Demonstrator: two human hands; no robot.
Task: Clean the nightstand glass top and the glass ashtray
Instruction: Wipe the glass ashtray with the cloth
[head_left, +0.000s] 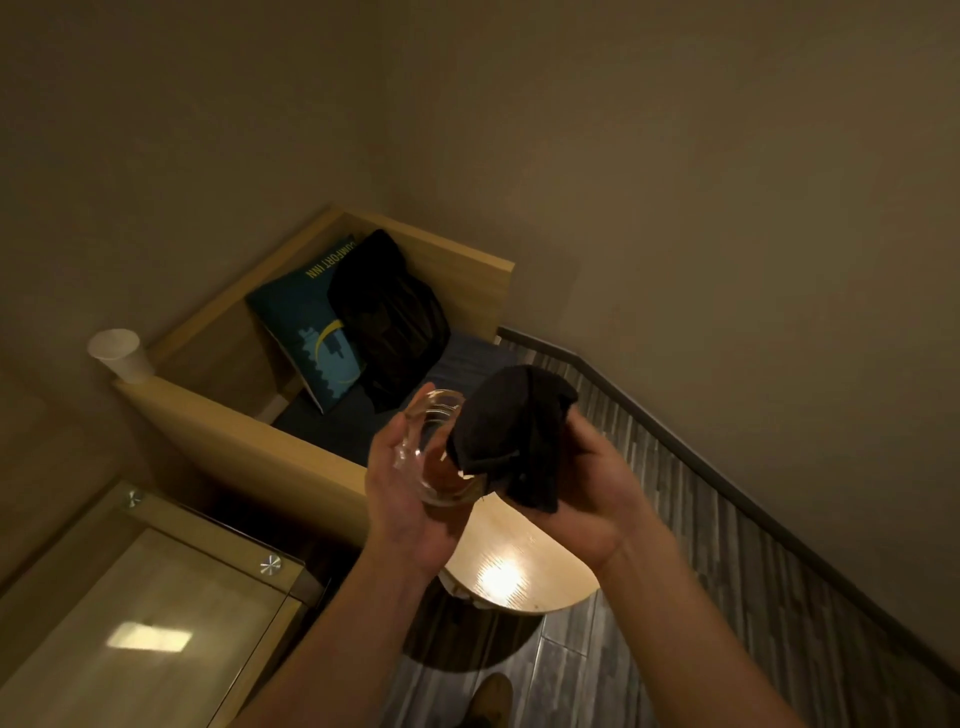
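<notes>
Ashtray (434, 447) in left hand (402, 483), dark cloth (511, 431) in right hand (587, 483).

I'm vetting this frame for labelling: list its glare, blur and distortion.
Head view: dim, warm light; bright glare on the round table and a window-like reflection on the glass top; wide-angle bend tilts the walls; the ashtray and cloth look slightly soft.
</notes>
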